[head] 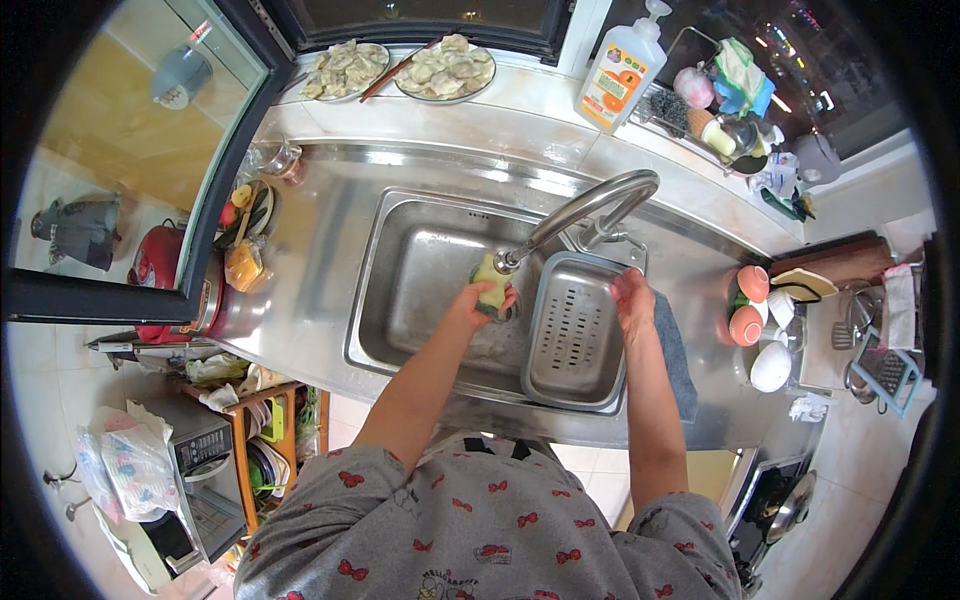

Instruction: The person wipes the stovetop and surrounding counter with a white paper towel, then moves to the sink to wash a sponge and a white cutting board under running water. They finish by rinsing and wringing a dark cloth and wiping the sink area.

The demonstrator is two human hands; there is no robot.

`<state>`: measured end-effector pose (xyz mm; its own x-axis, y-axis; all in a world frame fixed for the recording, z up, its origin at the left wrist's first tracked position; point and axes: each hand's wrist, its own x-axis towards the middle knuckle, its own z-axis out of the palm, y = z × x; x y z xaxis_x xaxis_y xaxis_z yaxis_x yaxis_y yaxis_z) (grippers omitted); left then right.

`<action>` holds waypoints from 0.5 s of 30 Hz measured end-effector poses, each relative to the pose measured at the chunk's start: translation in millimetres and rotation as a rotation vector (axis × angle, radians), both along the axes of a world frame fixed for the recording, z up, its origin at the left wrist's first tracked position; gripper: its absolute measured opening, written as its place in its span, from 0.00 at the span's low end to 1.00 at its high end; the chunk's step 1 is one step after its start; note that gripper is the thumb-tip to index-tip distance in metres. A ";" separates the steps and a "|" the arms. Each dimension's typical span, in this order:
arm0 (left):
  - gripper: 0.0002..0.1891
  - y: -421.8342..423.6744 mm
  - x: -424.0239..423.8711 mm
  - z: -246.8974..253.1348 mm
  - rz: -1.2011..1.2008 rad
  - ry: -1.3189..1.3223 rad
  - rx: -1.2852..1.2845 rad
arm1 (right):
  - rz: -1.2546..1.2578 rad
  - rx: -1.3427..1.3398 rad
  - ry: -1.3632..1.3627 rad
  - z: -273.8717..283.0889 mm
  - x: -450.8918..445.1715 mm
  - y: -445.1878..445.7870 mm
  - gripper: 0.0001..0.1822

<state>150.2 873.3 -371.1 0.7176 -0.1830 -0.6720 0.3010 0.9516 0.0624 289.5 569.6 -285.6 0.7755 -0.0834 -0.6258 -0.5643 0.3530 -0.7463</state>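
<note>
My left hand (487,300) holds a yellow-green sponge (493,277) with a darker green underside, right under the spout of the curved steel faucet (634,180), over the larger basin of the steel sink (420,277). Whether water runs is hard to tell. My right hand (634,296) is raised at the right rim of the smaller basin, where a grey-rimmed perforated steel drainer (576,330) sits; its fingers are apart and nothing shows in them. A grey-blue cloth (675,360) lies on the counter just right of that hand.
Two plates of dumplings (445,67) with chopsticks (397,69) and a detergent bottle (621,71) stand on the sill. Bowls (752,285) are at the right. An opened window sash (232,150) reaches over the left counter, near a plate of vegetables (259,210).
</note>
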 end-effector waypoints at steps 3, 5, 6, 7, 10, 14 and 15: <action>0.20 -0.5 5.7 -11.7 0.039 -0.010 0.059 | -0.014 -0.044 -0.042 2.2 8.6 4.2 0.25; 0.17 0.9 16.1 -19.6 0.040 -0.060 0.111 | -0.015 -0.078 -0.070 6.1 14.5 10.7 0.25; 0.16 7.0 25.2 -27.3 0.036 -0.098 0.130 | -0.005 -0.091 -0.087 9.8 19.9 17.7 0.25; 0.14 6.5 35.5 -24.4 0.030 -0.089 0.144 | -0.006 -0.111 -0.099 11.2 23.9 19.4 0.24; 0.11 -3.4 65.2 2.8 0.013 0.027 0.182 | -0.029 -0.183 -0.181 11.3 35.3 18.4 0.25; 0.10 -6.3 69.9 30.5 0.011 -0.021 0.133 | 0.102 -0.250 -0.401 15.5 44.5 27.8 0.31; 0.10 -13.6 66.2 46.2 -0.040 -0.004 0.148 | 0.201 -0.323 -0.450 12.2 43.4 22.0 0.33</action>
<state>216.4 859.7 -324.9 0.7147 -0.1112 -0.6905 0.3382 0.9191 0.2021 332.9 591.6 -273.5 0.9794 -0.0387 -0.1984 -0.1990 -0.0134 -0.9799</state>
